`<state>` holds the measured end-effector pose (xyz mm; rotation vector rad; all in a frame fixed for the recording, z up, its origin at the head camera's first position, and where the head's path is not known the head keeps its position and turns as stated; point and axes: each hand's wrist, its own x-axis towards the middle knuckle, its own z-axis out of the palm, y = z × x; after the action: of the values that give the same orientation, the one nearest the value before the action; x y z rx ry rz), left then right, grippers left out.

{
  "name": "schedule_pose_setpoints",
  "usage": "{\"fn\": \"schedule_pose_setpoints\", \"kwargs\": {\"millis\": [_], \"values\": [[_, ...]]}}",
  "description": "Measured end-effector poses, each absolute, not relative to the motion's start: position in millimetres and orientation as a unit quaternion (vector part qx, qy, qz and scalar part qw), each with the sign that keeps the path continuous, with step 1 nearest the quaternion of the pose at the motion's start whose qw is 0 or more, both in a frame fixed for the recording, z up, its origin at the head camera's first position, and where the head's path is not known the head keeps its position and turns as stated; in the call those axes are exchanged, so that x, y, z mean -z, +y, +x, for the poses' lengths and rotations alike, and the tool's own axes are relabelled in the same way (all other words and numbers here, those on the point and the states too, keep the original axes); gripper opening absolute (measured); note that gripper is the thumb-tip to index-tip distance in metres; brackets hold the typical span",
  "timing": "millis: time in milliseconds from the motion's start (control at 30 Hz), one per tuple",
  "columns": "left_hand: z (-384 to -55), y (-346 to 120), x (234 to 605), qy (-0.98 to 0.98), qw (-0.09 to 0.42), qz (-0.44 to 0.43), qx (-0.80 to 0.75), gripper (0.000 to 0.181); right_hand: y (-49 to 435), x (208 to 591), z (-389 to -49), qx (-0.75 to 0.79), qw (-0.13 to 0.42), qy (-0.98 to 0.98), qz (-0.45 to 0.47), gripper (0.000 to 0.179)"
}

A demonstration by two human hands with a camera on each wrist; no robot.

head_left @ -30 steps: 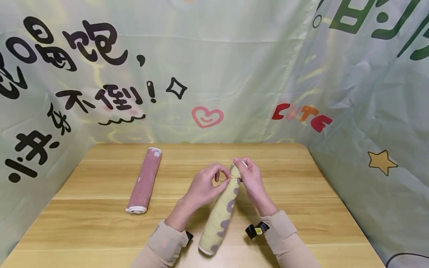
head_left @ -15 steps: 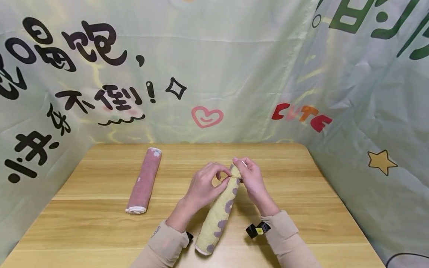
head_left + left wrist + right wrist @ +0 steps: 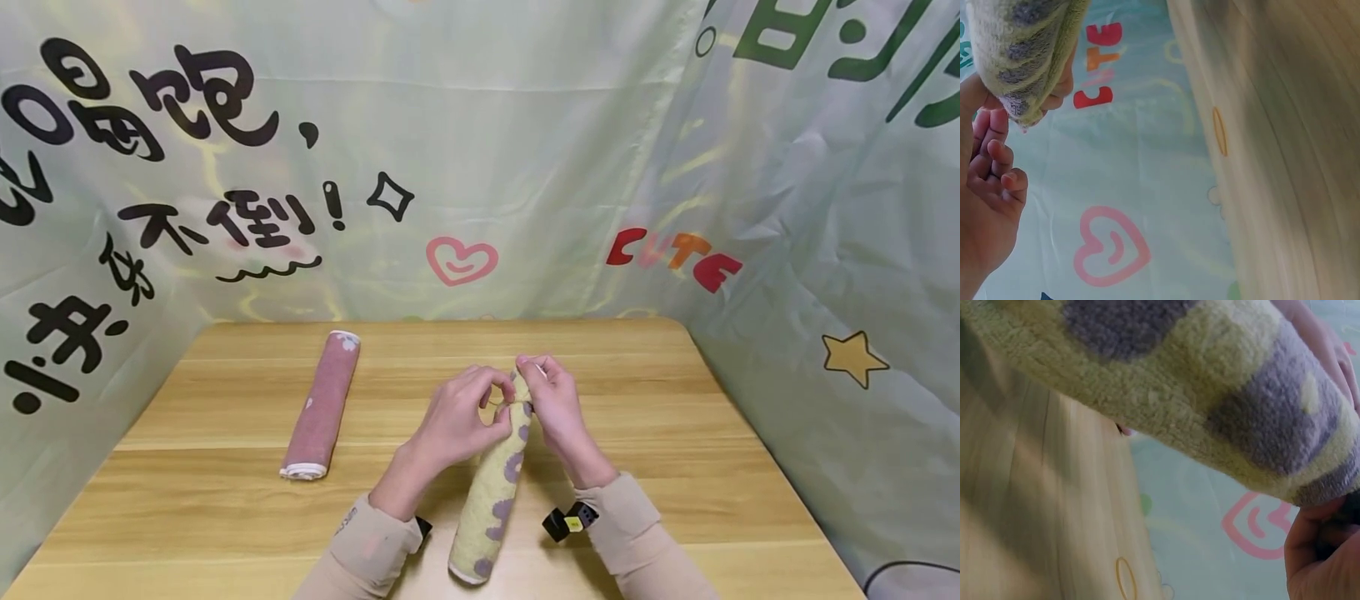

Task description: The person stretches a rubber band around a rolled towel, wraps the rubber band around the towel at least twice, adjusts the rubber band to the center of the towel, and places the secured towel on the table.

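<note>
A yellow towel [image 3: 491,500] with purple-grey spots is rolled into a tube and slants up from the table's near side. My right hand [image 3: 555,400] grips its far end, thumb on top. The curled thumb and forefinger of my left hand [image 3: 457,417] hold a thin rubber band at the towel's left side. That rubber band [image 3: 495,404] circles the roll and cinches it just below my right thumb. Close up, the towel [image 3: 1260,406] nearly fills the top of the right wrist view; its narrowed tip [image 3: 1019,94] shows in the left wrist view.
A rolled pink towel [image 3: 321,408] with white ends lies at the left of the wooden table [image 3: 675,467]. A thin orange loop [image 3: 1219,131] lies near the table's far edge in the wrist views. Printed cloth [image 3: 525,167] hangs behind and at both sides.
The yellow towel's near end swings slightly left, then back right. My left thumb and forefinger have spread a little apart at the rubber band. My right hand has shifted slightly left.
</note>
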<state>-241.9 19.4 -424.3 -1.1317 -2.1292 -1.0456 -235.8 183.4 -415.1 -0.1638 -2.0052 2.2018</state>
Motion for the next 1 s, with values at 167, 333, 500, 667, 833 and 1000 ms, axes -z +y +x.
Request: {"fn": "schedule_pose_setpoints", "kwargs": {"millis": [167,333,500,667,833,1000], "values": [[-239.9,21.0,425.7,-0.798,0.223,-0.402,0.389,0.032,182.2,417.4,-236.2,-0.731,0.085,-0.674,-0.059,0.019],[-238.0,25.0,427.9,-0.800,0.197,-0.407,0.393,0.034,185.7,418.6,-237.8,-0.727,0.089,-0.677,-0.072,0.018],[-238.1,24.5,429.1,-0.801,0.182,-0.400,0.405,0.034,187.1,419.7,-239.6,-0.718,0.078,-0.688,-0.067,0.018],[-241.6,22.9,430.6,-0.793,0.210,-0.402,0.407,0.034,190.2,420.3,-239.3,-0.717,0.057,-0.692,-0.063,0.022],[-244.3,22.0,430.6,-0.785,0.261,-0.411,0.384,0.032,192.4,418.9,-240.4,-0.722,0.057,-0.686,-0.063,0.022],[-244.3,22.8,432.1,-0.780,0.273,-0.411,0.385,0.032,193.2,418.2,-241.3,-0.721,0.051,-0.688,-0.063,0.023]]}}
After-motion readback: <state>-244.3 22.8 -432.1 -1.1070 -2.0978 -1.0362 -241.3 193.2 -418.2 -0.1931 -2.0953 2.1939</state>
